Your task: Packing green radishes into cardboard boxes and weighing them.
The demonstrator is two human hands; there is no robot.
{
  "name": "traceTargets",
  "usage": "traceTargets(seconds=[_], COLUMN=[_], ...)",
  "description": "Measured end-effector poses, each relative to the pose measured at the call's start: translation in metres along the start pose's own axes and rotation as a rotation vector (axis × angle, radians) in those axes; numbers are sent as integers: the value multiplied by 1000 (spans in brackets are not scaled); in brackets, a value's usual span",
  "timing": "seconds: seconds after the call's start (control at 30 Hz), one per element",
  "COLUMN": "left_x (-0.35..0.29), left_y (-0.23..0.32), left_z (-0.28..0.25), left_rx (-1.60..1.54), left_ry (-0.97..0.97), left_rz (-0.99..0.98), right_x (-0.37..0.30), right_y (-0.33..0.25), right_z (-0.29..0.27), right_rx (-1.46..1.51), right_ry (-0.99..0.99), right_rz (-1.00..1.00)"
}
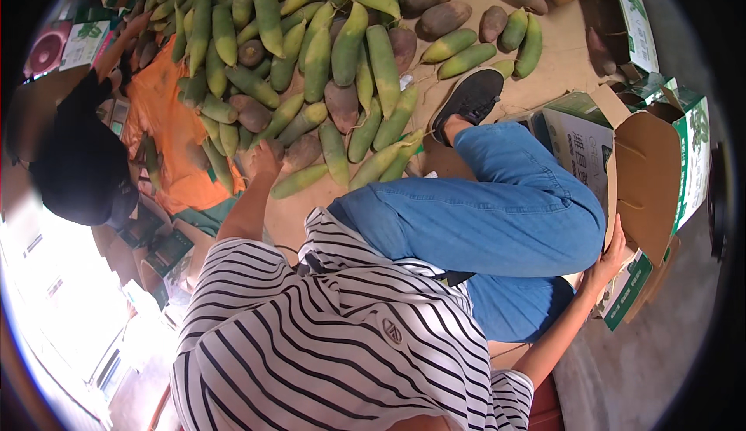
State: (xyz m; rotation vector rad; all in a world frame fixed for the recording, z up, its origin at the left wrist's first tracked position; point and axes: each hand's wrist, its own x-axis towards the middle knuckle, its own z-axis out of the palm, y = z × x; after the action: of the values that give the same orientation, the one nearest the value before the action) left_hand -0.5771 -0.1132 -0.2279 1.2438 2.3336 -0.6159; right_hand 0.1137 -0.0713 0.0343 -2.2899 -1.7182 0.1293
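My left hand [266,157] reaches into the near left part of a heap of long green radishes [317,62]. It is right beside a dull purple-brown radish [301,152]; its fingers are too small and hidden to read. At the right, my right hand [612,251] grips the near edge of an opened cardboard box [646,174], with fingers along the wall and part of the hand behind my knee. More purple-brown radishes [342,104] lie mixed among the green ones.
A co-worker in dark clothes [78,151] sits at the left, an arm stretched to the heap. Orange cloth [163,128] lies under the heap's left side. Green-and-white cartons [633,23] stand at the right. My shoe [472,97] rests by several loose radishes [466,60].
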Motion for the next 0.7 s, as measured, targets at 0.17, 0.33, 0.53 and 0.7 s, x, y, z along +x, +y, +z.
traceTargets(seconds=[0.17, 0.33, 0.53, 0.7], left_x=[6, -18, -64, -148], left_y=[13, 37, 149, 326], left_z=[-11, -45, -143, -246], left_rx=[165, 198, -489, -1136], left_ry=[-45, -2, 392, 220], left_rz=[87, 221, 659, 1162], right_x=[5, 5, 5, 1], right_y=[-5, -5, 0, -1], right_z=[-4, -8, -9, -9], right_rx=[-82, -106, -91, -90], right_ry=[-23, -33, -29, -21], right_rz=[-62, -22, -4, -20])
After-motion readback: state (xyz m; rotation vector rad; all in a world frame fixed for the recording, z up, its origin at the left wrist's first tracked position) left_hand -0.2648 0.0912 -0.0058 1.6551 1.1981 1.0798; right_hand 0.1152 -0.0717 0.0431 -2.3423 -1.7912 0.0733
